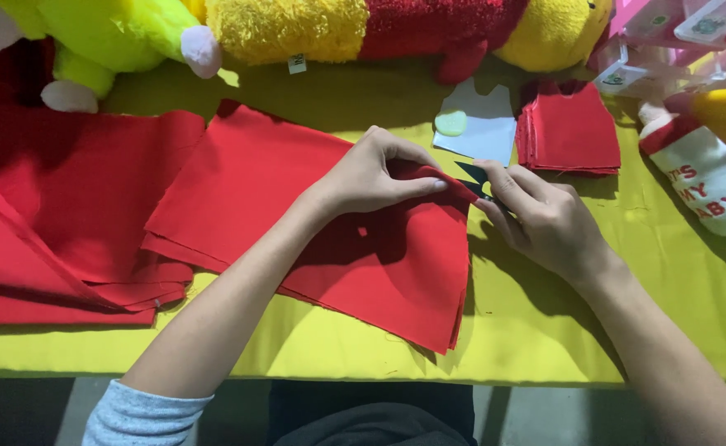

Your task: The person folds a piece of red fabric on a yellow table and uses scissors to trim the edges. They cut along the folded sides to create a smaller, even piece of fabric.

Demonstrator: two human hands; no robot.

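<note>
Left hand (371, 177) down on the red cloth (313, 223), fingers pinched shut on its raised top corner. Right hand (545, 223) just beside that corner, closed around dark scissors (474, 177). Only the blade tips showing, right at the cloth's edge. Cannot tell if the blades were touching the cloth. Handles hidden inside the grip.

Red cloth in a stack of layers, spread flat in the middle of the yellow tabletop (545, 347), lower edge near the front. A small cut hole (363, 232) showing in it, under the left wrist.

More red cloth (57, 215) in a bigger folded pile, on the left, its edge tucked under the middle stack.

Behind the hands, a pale blue paper shape (487, 132) lying flat, with a small pale green piece (451, 123) on top. Just to its right, a neat stack of small red pieces (569, 128).

Along the back edge, plush toys in a row: a green one (107, 33) on the left, a yellow and red one (396, 25) in the middle. Far right, a white sock (706, 177) with red letters, and clear packets (677, 41) above it.
</note>
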